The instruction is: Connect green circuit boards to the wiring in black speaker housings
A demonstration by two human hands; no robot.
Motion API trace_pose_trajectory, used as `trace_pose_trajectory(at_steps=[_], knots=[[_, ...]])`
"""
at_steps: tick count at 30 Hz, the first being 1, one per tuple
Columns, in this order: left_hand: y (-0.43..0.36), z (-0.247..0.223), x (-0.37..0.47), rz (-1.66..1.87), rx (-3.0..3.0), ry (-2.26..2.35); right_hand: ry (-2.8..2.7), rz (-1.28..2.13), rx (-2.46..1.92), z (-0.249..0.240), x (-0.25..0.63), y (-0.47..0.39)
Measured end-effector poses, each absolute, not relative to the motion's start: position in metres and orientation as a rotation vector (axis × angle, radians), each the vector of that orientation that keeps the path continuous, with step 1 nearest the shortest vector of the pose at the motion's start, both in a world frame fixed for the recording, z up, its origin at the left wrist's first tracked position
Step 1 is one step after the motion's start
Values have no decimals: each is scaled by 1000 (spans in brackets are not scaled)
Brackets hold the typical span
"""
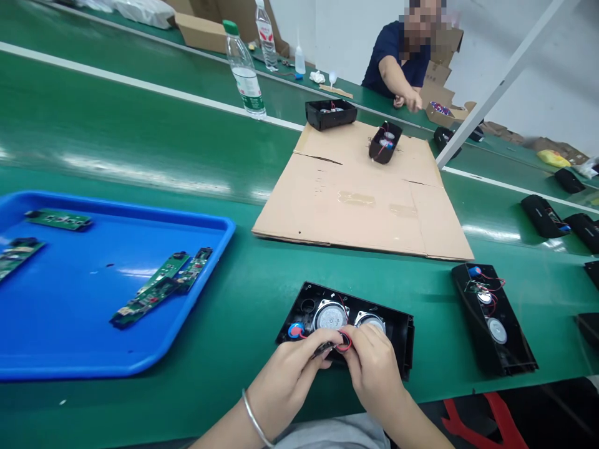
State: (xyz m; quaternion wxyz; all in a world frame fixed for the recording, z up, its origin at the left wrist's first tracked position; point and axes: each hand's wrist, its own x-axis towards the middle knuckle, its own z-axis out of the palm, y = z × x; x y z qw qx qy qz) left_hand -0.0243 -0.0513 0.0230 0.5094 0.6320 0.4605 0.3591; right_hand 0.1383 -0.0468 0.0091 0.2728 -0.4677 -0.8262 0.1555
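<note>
My left hand (pixel 292 371), with a silver bangle at the wrist, grips a small dark circuit board (pixel 322 350) seen nearly edge-on. Close against it, my right hand (pixel 377 362) pinches red and black wires (pixel 345 341); their ends are hidden by my fingers. Both hands are above the near side of an open black speaker housing (pixel 397 343). Inside it are two round silver speakers (pixel 330 315), the right one partly covered by my fingers. A blue round part (pixel 296 330) with a red wire sits at the housing's left end.
A blue tray (pixel 84 349) with several green circuit boards (pixel 161 274) lies left. Beyond the housing is a cardboard sheet (pixel 360 206) with two black housings (pixel 385 143) at its far side. Another wired housing (pixel 496 324) stands right. A water bottle (pixel 246 81) and a co-worker (pixel 390 62) are farther off.
</note>
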Motion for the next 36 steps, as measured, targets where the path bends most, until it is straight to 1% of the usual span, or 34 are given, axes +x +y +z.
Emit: trace_pose_trajectory(at_steps=[3,7,12,18,20,25,29,36], knots=[[-52,26,-25,869,1409,1124,-2214,455,-1284,14,140,-45],[-54,35,-32,830,1255,1186,-2136,659,-1395,24,141,-38],[-55,40,-38,779,1207,1268,-2131,666,-1518,20,131,-25],[-58,36,-32,857,1191,1270,-1658,818,-1501,17,138,-30],[-59,32,-26,912,1215,1294,-1645,786,-1416,19,144,-37],[-58,25,-11,1043,1343,1371,-1830,567,-1184,19,147,-48],[-56,24,-10,1017,1459,1395,-1955,467,-1183,14,144,-48],[-55,27,-17,899,1641,1402,-2006,404,-1199,10,143,-46]])
